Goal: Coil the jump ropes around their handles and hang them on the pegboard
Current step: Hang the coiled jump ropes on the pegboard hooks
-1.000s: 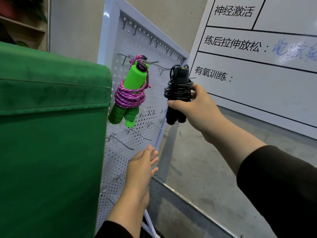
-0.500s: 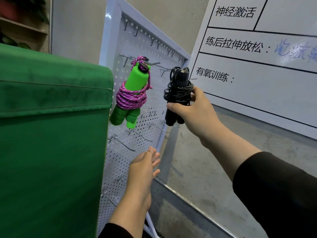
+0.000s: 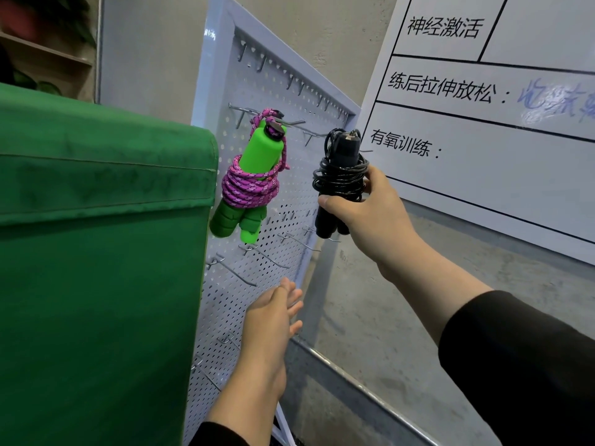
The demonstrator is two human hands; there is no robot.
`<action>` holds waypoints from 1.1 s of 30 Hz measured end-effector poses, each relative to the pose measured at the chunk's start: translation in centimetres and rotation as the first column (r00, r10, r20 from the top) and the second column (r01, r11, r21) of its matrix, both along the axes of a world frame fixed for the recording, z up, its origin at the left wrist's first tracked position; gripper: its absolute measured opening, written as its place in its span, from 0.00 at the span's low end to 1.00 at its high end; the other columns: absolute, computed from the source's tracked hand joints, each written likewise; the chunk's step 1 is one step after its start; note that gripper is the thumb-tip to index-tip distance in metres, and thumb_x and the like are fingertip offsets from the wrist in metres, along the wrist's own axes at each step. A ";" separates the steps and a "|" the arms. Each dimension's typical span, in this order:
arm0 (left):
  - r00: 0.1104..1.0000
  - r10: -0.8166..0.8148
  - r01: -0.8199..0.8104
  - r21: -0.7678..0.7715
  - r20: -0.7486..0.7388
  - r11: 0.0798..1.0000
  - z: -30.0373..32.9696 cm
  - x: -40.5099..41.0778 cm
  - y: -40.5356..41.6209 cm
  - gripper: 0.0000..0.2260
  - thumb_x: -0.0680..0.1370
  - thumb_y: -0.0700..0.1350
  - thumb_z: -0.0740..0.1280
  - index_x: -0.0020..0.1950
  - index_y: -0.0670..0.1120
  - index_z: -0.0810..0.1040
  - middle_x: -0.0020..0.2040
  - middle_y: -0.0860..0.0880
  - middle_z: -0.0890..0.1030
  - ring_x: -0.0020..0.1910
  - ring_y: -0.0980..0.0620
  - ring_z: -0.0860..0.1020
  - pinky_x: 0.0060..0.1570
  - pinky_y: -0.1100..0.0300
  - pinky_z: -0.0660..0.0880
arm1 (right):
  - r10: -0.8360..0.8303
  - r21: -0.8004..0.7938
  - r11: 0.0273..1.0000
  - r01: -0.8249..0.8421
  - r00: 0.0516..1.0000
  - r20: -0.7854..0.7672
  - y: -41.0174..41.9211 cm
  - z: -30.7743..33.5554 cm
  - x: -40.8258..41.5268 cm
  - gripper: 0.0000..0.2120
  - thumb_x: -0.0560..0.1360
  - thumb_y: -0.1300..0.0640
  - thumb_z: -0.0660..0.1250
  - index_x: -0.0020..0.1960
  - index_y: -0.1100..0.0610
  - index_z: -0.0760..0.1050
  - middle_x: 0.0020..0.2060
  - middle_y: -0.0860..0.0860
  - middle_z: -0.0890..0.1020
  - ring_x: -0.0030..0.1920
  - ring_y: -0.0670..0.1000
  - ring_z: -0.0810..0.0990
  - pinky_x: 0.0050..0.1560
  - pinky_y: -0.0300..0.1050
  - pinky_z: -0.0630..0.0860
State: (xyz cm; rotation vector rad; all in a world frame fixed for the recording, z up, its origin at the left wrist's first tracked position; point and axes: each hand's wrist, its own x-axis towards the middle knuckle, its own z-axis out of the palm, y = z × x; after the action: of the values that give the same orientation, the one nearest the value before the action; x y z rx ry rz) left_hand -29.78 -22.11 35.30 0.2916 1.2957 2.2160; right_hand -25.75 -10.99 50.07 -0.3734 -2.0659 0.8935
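A white pegboard (image 3: 257, 278) with metal hooks stands angled ahead of me. A jump rope with green handles (image 3: 254, 185), its purple cord coiled round them, hangs from a hook near the board's upper middle. My right hand (image 3: 363, 217) grips a black jump rope (image 3: 339, 178), coiled round its black handles, held upright at the board's right edge by a hook. My left hand (image 3: 273, 320) hovers low in front of the board, fingers relaxed and holding nothing.
A large green fabric-covered block (image 3: 96, 252) fills the left side, right beside the pegboard. A whiteboard (image 3: 515, 140) with printed Chinese headings leans on the concrete wall at right. A metal bar (image 3: 354, 381) runs along the floor.
My right hand with the black rope has barely shifted by the board's right edge. My left hand stays low in front of the board.
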 end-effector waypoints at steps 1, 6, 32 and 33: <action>1.000 0.001 -0.001 0.000 0.004 1.000 0.0 0.0 0.0 0.13 0.85 0.50 0.61 0.61 0.45 0.82 0.58 0.49 0.85 0.58 0.52 0.83 0.60 0.51 0.79 | 0.005 -0.001 1.000 -0.005 1.000 0.004 0.0 0.1 0.0 0.25 0.71 0.52 0.76 0.65 0.48 0.72 0.50 0.43 0.82 0.44 0.50 0.81 0.46 0.47 0.74; 1.000 -0.003 0.003 0.003 0.004 1.000 0.1 0.0 -0.1 0.13 0.85 0.50 0.61 0.61 0.45 0.81 0.58 0.50 0.85 0.58 0.52 0.82 0.58 0.52 0.79 | 0.016 0.009 1.000 -0.016 1.000 0.013 0.1 -0.1 0.0 0.23 0.72 0.52 0.76 0.64 0.48 0.73 0.49 0.44 0.82 0.43 0.50 0.80 0.46 0.46 0.74; 1.000 -0.010 0.010 -0.012 -0.001 1.000 0.2 0.1 0.0 0.13 0.85 0.50 0.60 0.61 0.46 0.82 0.58 0.50 0.85 0.57 0.53 0.82 0.60 0.50 0.79 | -0.101 0.134 0.985 0.111 0.992 -0.079 -0.3 -0.3 -0.1 0.36 0.70 0.55 0.79 0.72 0.48 0.64 0.61 0.45 0.75 0.59 0.47 0.76 0.53 0.34 0.71; 1.000 -0.010 0.010 -0.013 -0.001 1.000 0.2 0.1 0.0 0.13 0.85 0.50 0.61 0.61 0.46 0.82 0.58 0.50 0.85 0.57 0.53 0.82 0.60 0.50 0.79 | -0.106 0.143 0.983 0.117 0.991 -0.087 -0.2 -0.5 -0.2 0.36 0.70 0.55 0.79 0.72 0.48 0.64 0.62 0.46 0.75 0.60 0.48 0.76 0.55 0.37 0.72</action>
State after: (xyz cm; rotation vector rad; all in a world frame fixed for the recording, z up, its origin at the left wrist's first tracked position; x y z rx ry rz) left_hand -29.66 -22.15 35.46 0.2936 1.3063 2.1981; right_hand -25.90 -11.19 49.58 -0.3641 -2.0025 0.6737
